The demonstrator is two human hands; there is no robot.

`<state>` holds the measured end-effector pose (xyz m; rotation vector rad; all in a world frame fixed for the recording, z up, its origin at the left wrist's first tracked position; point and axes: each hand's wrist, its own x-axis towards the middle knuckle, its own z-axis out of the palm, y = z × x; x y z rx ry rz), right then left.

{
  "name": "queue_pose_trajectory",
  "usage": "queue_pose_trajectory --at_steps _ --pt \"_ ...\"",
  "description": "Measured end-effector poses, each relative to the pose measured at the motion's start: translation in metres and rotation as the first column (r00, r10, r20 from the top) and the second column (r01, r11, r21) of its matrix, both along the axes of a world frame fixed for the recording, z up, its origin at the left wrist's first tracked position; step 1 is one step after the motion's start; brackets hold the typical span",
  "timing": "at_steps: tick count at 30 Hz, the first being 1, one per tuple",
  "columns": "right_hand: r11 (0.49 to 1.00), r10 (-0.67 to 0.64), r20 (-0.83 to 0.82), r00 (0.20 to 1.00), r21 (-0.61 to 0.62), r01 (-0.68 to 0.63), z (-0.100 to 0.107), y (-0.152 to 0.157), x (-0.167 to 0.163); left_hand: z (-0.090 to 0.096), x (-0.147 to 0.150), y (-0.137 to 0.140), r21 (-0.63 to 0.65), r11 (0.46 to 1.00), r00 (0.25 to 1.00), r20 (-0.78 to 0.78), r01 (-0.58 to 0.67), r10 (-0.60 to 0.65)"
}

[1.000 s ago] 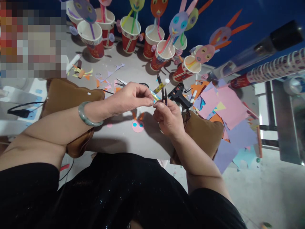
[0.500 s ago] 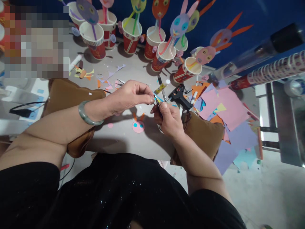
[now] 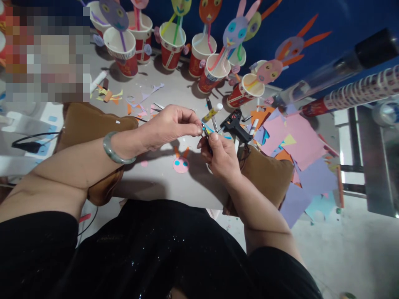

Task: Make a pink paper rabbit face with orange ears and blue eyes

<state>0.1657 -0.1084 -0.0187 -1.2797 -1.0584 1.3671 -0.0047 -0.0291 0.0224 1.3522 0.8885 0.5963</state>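
Note:
My left hand (image 3: 176, 122), with a bangle at the wrist, is closed in a pinch on a tiny piece of blue paper (image 3: 203, 128). Close against those fingertips, my right hand (image 3: 220, 153) is wrapped round small dark scissors (image 3: 205, 133), their handles mostly hidden by the fingers. The tips meet at the blue piece. Below, on the table, lies a pink paper face (image 3: 181, 165) with blue eyes and orange ears. A small pink paper disc (image 3: 144, 164) is to its left.
Red paper cups (image 3: 173, 45) with straw-held paper faces line the back. A black glue gun (image 3: 237, 126), a pen (image 3: 213, 118) and a yellow glue tube (image 3: 212, 112) lie beyond my right hand. Coloured sheets (image 3: 299, 141) pile at right. Brown cushions (image 3: 264, 178) sit under my forearms.
Both hands stay almost in place; the scissors' tips shift very slightly at the blue paper. The pink face and the other things have not moved.

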Motion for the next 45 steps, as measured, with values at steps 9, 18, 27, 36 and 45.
queue_pose_trajectory --at_steps 9,18,27,36,45 --pt "1.000 -0.006 -0.042 0.999 -0.022 0.005 -0.001 0.000 -0.003 0.001 0.002 -0.002 0.010 1.000 1.000 0.012 -0.028 0.028" --pt "0.999 -0.024 -0.041 0.999 -0.039 0.022 -0.004 0.000 -0.003 0.004 0.003 -0.003 0.019 0.999 0.999 -0.015 -0.031 0.032" --pt "0.999 -0.037 -0.062 0.997 -0.037 0.035 -0.001 0.001 -0.006 0.008 0.003 -0.004 -0.008 1.000 0.999 -0.017 -0.030 0.029" --pt "0.985 -0.167 -0.155 0.974 0.005 0.170 0.003 0.002 -0.004 -0.004 0.004 -0.005 -0.013 0.999 0.999 0.019 -0.041 0.041" --pt "0.978 -0.200 -0.087 0.976 0.034 0.204 -0.005 0.003 -0.002 -0.014 0.007 -0.006 0.054 0.998 0.997 0.076 -0.023 0.019"
